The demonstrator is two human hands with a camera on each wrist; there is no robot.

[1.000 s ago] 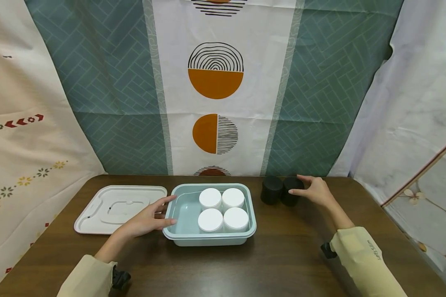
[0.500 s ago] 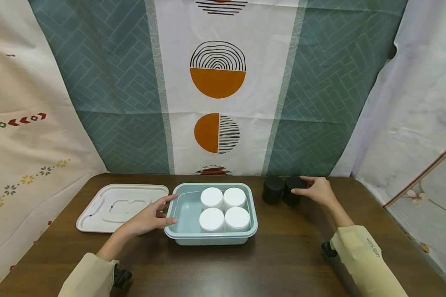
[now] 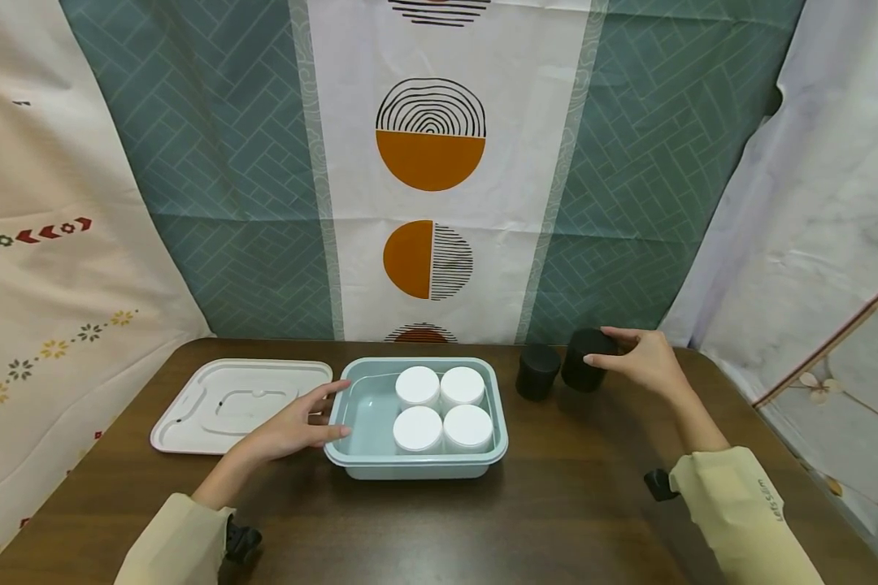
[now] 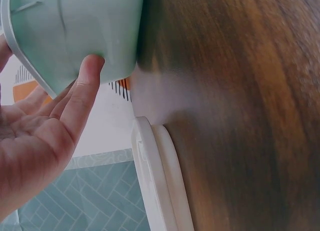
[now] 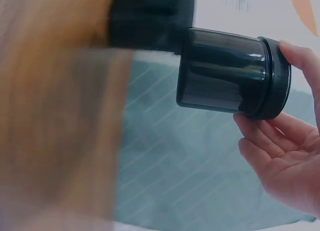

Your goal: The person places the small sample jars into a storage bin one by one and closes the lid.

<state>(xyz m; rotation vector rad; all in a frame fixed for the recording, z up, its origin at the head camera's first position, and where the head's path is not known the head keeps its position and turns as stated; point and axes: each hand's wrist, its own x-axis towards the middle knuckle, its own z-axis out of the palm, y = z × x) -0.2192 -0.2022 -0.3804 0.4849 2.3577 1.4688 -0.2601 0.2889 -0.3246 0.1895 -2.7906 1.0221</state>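
Observation:
My right hand point(image 3: 645, 362) pinches a black jar point(image 3: 588, 360) between thumb and fingers near its lid. In the right wrist view this glossy jar point(image 5: 225, 73) is raised off the table. A second black jar point(image 3: 537, 371) stands to its left on the table. My left hand point(image 3: 291, 426) grips the left end of a pale blue-green plastic tub point(image 3: 420, 470), thumb and index finger at the rim. The left wrist view shows fingers under the rim against the tub's outer wall point(image 4: 112, 36). Several jars with white lids point(image 3: 419, 431) fill the tub's right part.
A white tub lid point(image 3: 241, 406) lies on the table to the left of the tub, partly behind my left hand. The brown wooden table point(image 3: 439, 528) ends at a patterned cloth backdrop point(image 3: 428, 162). More cloth hangs at both sides.
My right hand has lifted the black jar and moved it slightly right, away from the second black jar. My left hand and the tub have stayed in place.

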